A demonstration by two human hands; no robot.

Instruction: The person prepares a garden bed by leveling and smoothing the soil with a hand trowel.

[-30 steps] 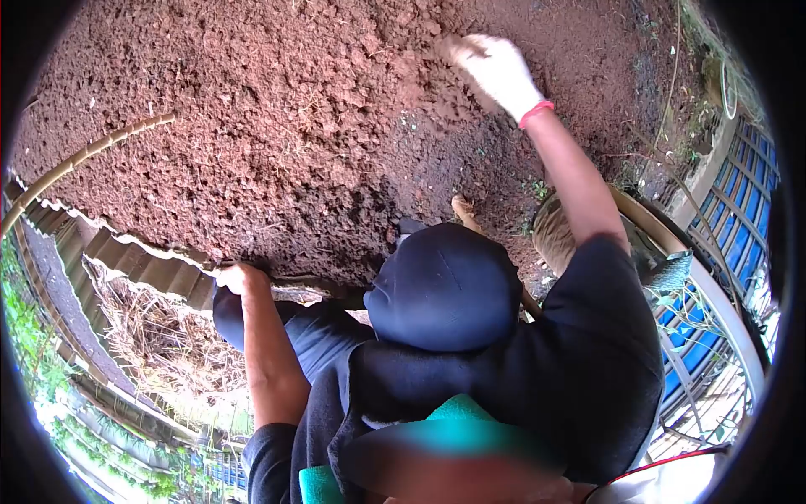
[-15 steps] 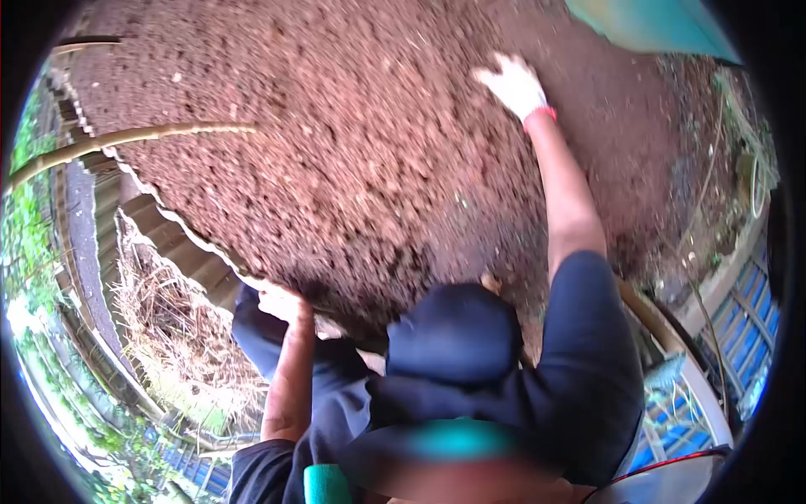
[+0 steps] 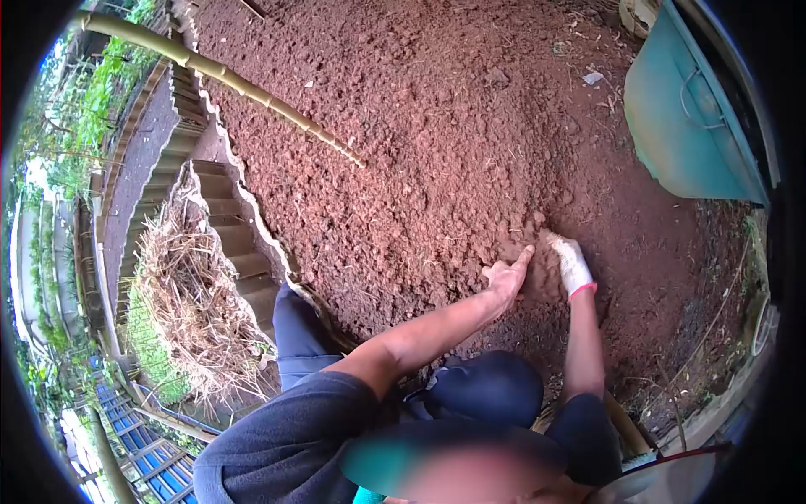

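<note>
the left hand [image 3: 505,275], its thumb and forefinger spread and holding nothing visible, is beside the gloved right hand [image 3: 573,267], whose grasp i cannot tell. both work, it seems, at loose soil [image 3: 403,193] right of centre; a next move calls for low fingertips that don't collide.

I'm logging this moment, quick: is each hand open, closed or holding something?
Left hand: bare, one finger stretched out at the soil; grip can't be told.
Right hand: gloved, fingers at the soil; open or closed can't be told.
</note>
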